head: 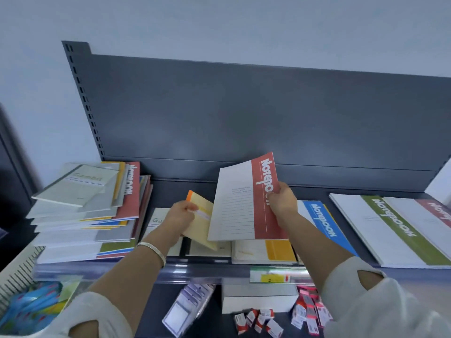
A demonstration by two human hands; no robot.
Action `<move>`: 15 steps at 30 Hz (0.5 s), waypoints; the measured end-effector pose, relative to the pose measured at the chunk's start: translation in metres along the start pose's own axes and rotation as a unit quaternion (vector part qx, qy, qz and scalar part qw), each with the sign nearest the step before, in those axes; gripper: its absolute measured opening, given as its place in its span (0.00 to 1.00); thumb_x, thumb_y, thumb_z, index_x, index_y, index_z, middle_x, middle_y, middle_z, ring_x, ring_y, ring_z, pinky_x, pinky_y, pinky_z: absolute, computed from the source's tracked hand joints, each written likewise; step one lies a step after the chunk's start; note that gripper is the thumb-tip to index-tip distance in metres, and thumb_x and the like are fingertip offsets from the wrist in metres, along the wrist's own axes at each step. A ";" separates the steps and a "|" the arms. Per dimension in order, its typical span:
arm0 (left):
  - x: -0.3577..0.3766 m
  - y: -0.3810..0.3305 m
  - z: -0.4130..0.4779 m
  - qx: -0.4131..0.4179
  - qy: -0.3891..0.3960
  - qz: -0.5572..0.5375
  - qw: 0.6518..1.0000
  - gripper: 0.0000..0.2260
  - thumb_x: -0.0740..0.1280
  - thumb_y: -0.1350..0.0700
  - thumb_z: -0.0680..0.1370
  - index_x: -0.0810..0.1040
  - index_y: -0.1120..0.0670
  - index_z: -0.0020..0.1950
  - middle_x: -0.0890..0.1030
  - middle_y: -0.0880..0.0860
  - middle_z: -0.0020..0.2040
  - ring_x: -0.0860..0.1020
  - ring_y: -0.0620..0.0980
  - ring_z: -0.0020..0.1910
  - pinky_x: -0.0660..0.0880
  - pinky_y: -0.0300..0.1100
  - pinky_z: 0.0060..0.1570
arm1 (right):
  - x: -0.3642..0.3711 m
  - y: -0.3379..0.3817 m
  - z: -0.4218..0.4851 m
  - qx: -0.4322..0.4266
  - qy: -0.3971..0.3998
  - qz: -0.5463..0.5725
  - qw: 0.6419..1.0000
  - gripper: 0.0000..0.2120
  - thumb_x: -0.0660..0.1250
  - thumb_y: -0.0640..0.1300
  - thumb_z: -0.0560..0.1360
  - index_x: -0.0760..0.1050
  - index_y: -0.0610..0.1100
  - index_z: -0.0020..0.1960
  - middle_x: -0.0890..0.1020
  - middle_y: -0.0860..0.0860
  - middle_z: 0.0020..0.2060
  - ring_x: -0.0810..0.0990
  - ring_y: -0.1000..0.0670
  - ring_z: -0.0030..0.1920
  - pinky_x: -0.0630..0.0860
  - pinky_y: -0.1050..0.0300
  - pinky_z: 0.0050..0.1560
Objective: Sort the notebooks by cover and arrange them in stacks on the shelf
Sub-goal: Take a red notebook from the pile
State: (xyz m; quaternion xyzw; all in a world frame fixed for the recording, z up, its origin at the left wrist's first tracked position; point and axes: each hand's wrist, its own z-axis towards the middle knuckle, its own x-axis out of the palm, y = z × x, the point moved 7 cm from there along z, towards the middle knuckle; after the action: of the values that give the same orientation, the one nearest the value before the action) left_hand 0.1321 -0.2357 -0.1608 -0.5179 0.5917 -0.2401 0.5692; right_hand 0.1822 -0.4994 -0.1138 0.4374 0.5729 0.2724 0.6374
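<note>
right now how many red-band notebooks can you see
3 at least: one red-band notebook in the right hand, one atop the mixed pile at left, one at far right. More may be buried.

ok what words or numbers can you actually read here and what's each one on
"Notebook" on the red-banded notebook in the right hand.
"Notebook" on the blue-banded notebook lying on the shelf.
"Notebook" on the green-banded notebook at the right.
"Gambit" on the grey notebook topping the left pile.
"Ga", the rest hidden, on the grey notebook behind the left hand.
"2" on the yellow price tag.
Small print on the covers and packets below: too blurred to read.
</note>
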 end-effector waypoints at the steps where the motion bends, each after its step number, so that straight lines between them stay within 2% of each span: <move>1: 0.008 0.004 0.000 0.007 0.004 0.044 0.999 0.15 0.53 0.67 0.77 0.73 0.51 0.55 0.73 0.59 0.59 0.72 0.56 0.48 0.72 0.45 0.44 | -0.003 -0.004 0.001 0.002 0.007 -0.008 1.000 0.07 0.58 0.49 0.81 0.70 0.47 0.55 0.82 0.45 0.54 0.82 0.43 0.50 0.78 0.45 0.55; 3: 0.018 0.009 -0.002 0.017 0.005 0.141 0.990 0.18 0.52 0.67 0.77 0.70 0.51 0.61 0.73 0.60 0.61 0.72 0.56 0.49 0.69 0.43 0.45 | -0.008 -0.012 0.003 0.000 0.022 -0.032 0.999 0.06 0.58 0.49 0.81 0.69 0.48 0.54 0.81 0.45 0.54 0.82 0.43 0.50 0.77 0.46 0.55; 6: 0.025 0.012 -0.002 0.022 -0.004 0.228 0.973 0.23 0.55 0.66 0.77 0.63 0.53 0.71 0.70 0.61 0.64 0.73 0.59 0.57 0.69 0.44 0.53 | -0.020 -0.022 0.005 -0.003 0.031 -0.045 0.999 0.11 0.58 0.48 0.81 0.71 0.45 0.61 0.81 0.45 0.55 0.81 0.43 0.52 0.77 0.47 0.56; 8: 0.029 0.014 -0.005 0.003 0.002 0.244 0.970 0.22 0.57 0.64 0.77 0.64 0.54 0.71 0.68 0.61 0.65 0.72 0.59 0.58 0.69 0.44 0.57 | -0.029 -0.031 0.007 0.003 0.026 -0.037 0.999 0.14 0.58 0.46 0.81 0.70 0.44 0.65 0.80 0.44 0.56 0.80 0.42 0.53 0.76 0.46 0.56; 11: 0.038 0.016 -0.010 -0.019 0.020 0.269 0.963 0.23 0.67 0.58 0.75 0.65 0.56 0.68 0.66 0.61 0.65 0.72 0.57 0.53 0.70 0.44 0.57 | -0.037 -0.044 0.011 0.016 0.028 -0.041 0.999 0.15 0.59 0.46 0.80 0.70 0.43 0.65 0.80 0.43 0.56 0.79 0.42 0.54 0.75 0.49 0.53; 13: 0.041 0.016 -0.011 -0.015 0.017 0.310 0.950 0.26 0.69 0.54 0.74 0.63 0.56 0.69 0.66 0.60 0.64 0.72 0.60 0.58 0.70 0.47 0.60 | -0.039 -0.050 0.012 0.021 0.031 -0.036 0.999 0.14 0.60 0.46 0.80 0.72 0.42 0.63 0.80 0.43 0.55 0.79 0.42 0.52 0.76 0.49 0.54; 15: 0.043 0.014 -0.012 -0.006 0.011 0.385 0.923 0.25 0.67 0.50 0.75 0.63 0.54 0.69 0.67 0.60 0.64 0.69 0.61 0.63 0.69 0.50 0.61 | -0.039 -0.054 0.012 0.021 0.037 -0.027 0.999 0.13 0.62 0.47 0.79 0.73 0.43 0.61 0.81 0.44 0.53 0.79 0.43 0.49 0.77 0.48 0.54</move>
State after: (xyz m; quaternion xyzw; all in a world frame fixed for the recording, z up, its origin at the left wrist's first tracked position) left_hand 0.1244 -0.2728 -0.1885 -0.2517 0.7528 -0.0044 0.6082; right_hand 0.1778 -0.5602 -0.1421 0.4248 0.6131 0.2589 0.6138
